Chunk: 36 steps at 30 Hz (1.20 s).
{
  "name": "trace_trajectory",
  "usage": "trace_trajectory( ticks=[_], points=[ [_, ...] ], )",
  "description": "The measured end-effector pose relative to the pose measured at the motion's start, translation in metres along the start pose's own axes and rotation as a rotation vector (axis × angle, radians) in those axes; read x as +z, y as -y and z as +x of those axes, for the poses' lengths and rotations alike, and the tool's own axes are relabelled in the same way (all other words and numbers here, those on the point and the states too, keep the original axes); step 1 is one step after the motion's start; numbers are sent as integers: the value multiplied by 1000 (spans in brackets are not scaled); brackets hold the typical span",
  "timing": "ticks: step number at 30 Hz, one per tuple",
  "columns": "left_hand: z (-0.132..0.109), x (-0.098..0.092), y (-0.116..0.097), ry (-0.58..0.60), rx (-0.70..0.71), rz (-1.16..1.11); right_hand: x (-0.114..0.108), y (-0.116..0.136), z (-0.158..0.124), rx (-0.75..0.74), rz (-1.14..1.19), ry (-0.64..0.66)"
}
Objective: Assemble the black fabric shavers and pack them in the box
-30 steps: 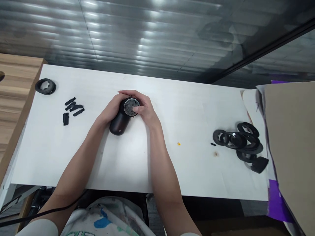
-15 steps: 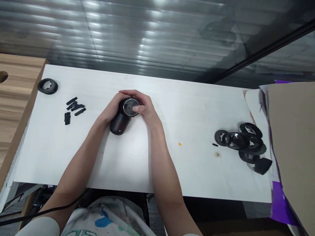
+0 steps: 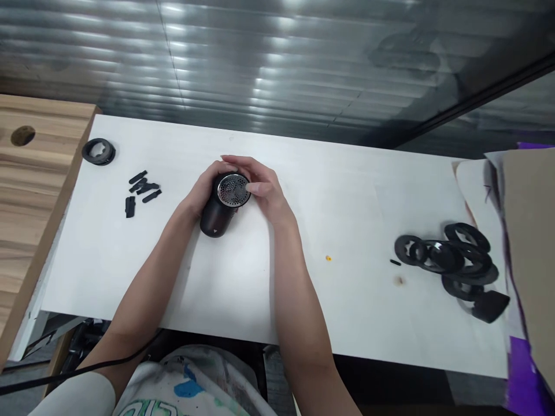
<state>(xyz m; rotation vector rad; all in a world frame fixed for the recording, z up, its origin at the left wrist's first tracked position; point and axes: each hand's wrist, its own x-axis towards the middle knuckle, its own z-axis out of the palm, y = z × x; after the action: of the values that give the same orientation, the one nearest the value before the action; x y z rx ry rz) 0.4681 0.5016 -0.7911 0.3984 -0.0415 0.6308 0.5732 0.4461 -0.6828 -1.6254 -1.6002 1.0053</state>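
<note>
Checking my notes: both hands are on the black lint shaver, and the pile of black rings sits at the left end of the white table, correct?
No: the pile of black rings sits at the right end of the white table, in the head view. The left hand and right hand are on the black lint shaver.

A matte black cylindrical fabric shaver (image 3: 215,219), by the look of it, is held with its round perforated metal head (image 3: 233,190) tilted up toward the camera.

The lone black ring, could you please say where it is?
In the head view, the black ring sits far left on the white tabletop, beside the small black pieces.
</note>
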Motion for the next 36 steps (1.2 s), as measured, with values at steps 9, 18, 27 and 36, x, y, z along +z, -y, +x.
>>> trace_trajectory(
  ticks=[9, 18, 27, 36],
  points=[
    [3, -2, -3, 25, -59, -37, -5, -2, -2, 85, -46, -51],
    [6, -6, 1, 23, -68, 5, -4, -3, -2, 138, -5, -68],
    [5, -2, 1, 10, -47, 5, -1, -1, -2, 154, 1, -96],
    [6, -1, 3, -5, -33, -23, 0, 0, -2, 170, 18, -116]
  ],
)
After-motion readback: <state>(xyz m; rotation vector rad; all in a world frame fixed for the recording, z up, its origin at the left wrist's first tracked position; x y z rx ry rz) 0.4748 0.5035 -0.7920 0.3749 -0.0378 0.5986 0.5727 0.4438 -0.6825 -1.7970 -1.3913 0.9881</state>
